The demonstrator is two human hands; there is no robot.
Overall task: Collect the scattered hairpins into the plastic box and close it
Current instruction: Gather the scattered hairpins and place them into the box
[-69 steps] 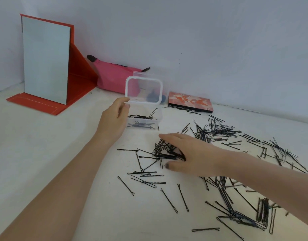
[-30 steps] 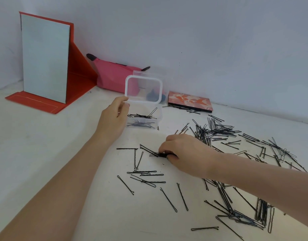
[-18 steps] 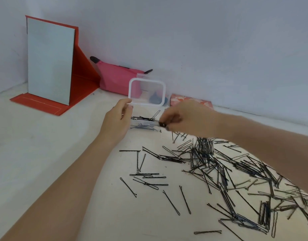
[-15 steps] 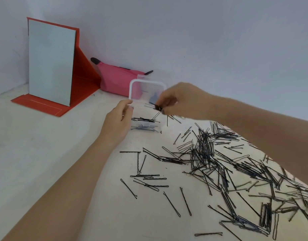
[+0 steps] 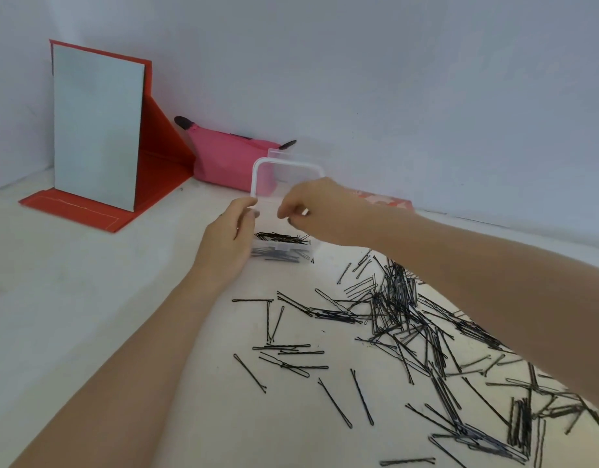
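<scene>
Head view, step in hand: left hand (image 5: 229, 246) with its grip curled round the side of the plastic box (image 5: 284, 246) on the worktop (image 5: 89, 298), right hand (image 5: 313, 211) above the opening, fingers curled and apparently empty; best kept steady so drops land inside. Contents: a shallow layer of hairpins (image 5: 402, 319), most scattered right; lid (image 5: 286, 177) upright.

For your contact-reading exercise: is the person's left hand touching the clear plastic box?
Touching. The head view shows the left hand against the left wall of the plastic box, fingertips meeting its upper rim with no gap.
</scene>
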